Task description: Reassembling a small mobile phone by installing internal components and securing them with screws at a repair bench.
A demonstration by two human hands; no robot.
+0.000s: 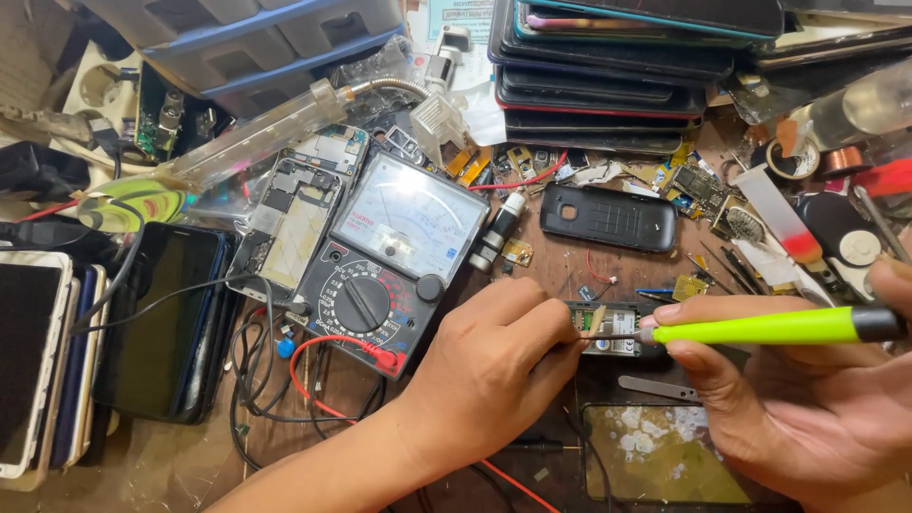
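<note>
Lime-green plastic-handled screwdriver (769,328) pinched in right hand (807,399) grip, tip on small opened grey phone body (613,332) mid-surface, left hand (494,366) curled closed, fingertips steadying phone's edge, black analogue multimeter (389,261) just beside.

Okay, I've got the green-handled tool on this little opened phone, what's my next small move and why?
Probably ease the tip a touch further in under the part at the small phone. The right hand holds the green-handled tool level with its tip at the phone's top edge, and the left hand pinches the phone there, steadying it.
</note>
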